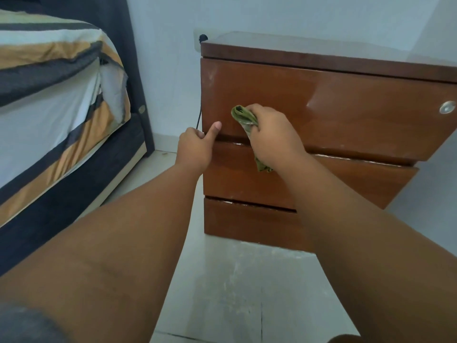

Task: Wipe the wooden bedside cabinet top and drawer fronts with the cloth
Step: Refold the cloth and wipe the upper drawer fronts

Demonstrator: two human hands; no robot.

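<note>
leftward, a cable [198, 119] hangs between bed [49, 100] and cabinet [346, 120].

Your green cloth [243, 117] is bunched up and pressed on the top drawer [358, 115] of the shiny brown cabinet [247, 224] with three drawers.

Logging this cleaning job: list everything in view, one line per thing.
bedside cabinet: one, brown wood, right of centre against the wall
drawer fronts: three, brown, stacked
round metal fitting: one, silver, top drawer front's right end
cloth: one, green, against the top drawer front
cable: one, black, hanging beside the cabinet's left side
bed: one, striped bedding, left
left hand: grips the cabinet's left front edge
right hand: holds the cloth
</note>
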